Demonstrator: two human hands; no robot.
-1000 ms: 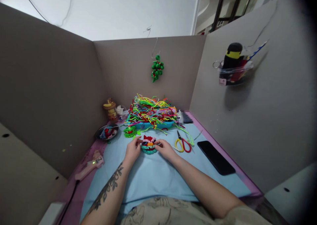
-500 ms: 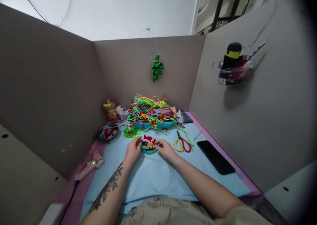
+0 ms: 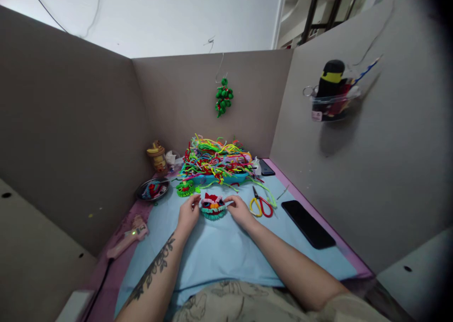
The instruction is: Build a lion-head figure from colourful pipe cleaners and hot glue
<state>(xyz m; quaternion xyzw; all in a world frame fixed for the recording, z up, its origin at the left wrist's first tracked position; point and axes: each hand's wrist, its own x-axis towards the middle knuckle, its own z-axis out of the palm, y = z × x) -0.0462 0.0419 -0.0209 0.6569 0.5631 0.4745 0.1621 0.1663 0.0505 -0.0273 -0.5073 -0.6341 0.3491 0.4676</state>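
A small pipe-cleaner animal head (image 3: pixel 213 210) in red, teal, pink and orange rests on the light blue cloth (image 3: pixel 219 251). My left hand (image 3: pixel 189 212) is closed at its left edge, thumb and fingers pinched together. At the opposite edge, the fingertips of my right hand (image 3: pixel 238 209) pinch beside the pink and teal trim. How much of the rim lies between the fingers is too small to see clearly. A green pipe-cleaner head (image 3: pixel 186 188) with eyes sits just beyond my left hand.
Behind stands a blue tray (image 3: pixel 230 177) heaped with colourful pipe cleaners. Scissors (image 3: pixel 261 206) and a black phone (image 3: pixel 307 224) lie to the right. Leftward are a metal bowl (image 3: pixel 153 190), a drink cup (image 3: pixel 157 157) and a pink glue gun (image 3: pixel 128 241) with a lit light. Grey partitions surround the table.
My right hand has drawn slightly right, off the front of the head to its edge. My left hand has shifted a little left. The animal head shows more fully.
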